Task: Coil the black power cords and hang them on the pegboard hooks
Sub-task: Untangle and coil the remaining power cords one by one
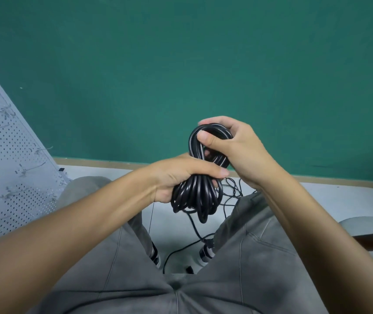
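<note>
**Black cord held in two hands**

Grey trousers (pixel 237 268) fill the bottom. Above the knees, the left hand (pixel 181 177) curls tight around the middle of the coiled black cord (pixel 194 193). The right hand (pixel 231 148) pinches its top loop. Thin loose wires (pixel 231 189) lie on the floor. The pegboard (pixel 6 155) leans at left, before a green wall (pixel 181 64).

The coiled black power cord (pixel 195 196) has a smooth, slightly glossy rubbery jacket that catches light. The leaning grey perforated pegboard (pixel 11 155) looks like matt painted metal. The grey trousers (pixel 237 268) are soft, matt, suede-like cloth, and the green wall (pixel 181 64) is flat and matt.
</note>
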Demonstrator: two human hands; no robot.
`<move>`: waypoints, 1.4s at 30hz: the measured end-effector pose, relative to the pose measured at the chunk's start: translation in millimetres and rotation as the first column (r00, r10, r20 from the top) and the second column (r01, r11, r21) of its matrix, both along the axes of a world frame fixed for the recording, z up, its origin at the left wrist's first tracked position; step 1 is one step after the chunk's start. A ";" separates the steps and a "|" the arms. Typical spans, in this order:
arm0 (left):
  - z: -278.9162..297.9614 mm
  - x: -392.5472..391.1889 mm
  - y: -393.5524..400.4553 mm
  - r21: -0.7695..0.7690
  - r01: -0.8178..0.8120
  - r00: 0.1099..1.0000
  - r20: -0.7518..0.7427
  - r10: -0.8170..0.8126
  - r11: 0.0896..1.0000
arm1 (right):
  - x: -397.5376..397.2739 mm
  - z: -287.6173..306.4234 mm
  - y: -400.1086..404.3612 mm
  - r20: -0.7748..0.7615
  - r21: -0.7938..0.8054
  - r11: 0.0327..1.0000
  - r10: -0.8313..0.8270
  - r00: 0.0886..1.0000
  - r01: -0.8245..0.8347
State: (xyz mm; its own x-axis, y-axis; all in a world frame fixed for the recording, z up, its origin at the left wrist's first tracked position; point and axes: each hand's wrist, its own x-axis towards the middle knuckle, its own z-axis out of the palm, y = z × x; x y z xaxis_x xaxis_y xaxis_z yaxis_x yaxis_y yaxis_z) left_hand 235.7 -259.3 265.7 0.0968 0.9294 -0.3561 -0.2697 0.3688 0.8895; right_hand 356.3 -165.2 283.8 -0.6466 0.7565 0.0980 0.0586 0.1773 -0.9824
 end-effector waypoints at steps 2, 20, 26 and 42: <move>-2.0 0.9 -1.6 -0.003 -0.015 1.000 -0.014 0.015 1.000 | -0.2 1.5 0.0 0.073 0.053 0.998 0.034 0.997 -0.038; -9.9 -40.2 6.6 0.061 -0.132 0.980 0.161 0.120 0.989 | -8.1 -49.6 -23.7 -0.165 -0.422 0.843 0.291 0.943 -0.334; -4.7 -75.6 3.4 0.048 -0.285 0.956 0.089 0.280 0.957 | 7.1 -93.5 -44.9 -0.001 -0.355 0.876 0.350 0.937 -0.327; -47.9 -101.5 -0.7 -0.009 -0.359 0.922 -0.157 0.354 0.933 | 23.0 -14.1 15.4 0.402 0.392 0.904 -0.002 0.916 -0.170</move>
State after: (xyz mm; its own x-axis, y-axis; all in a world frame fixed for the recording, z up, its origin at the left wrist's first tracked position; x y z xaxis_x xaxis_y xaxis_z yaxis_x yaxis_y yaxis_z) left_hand 134.2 -260.0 217.8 -0.2959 0.8785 -0.3750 -0.2538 0.3061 0.9175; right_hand 379.2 -149.8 269.7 -0.7561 0.6438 0.1177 0.3812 0.5795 -0.7203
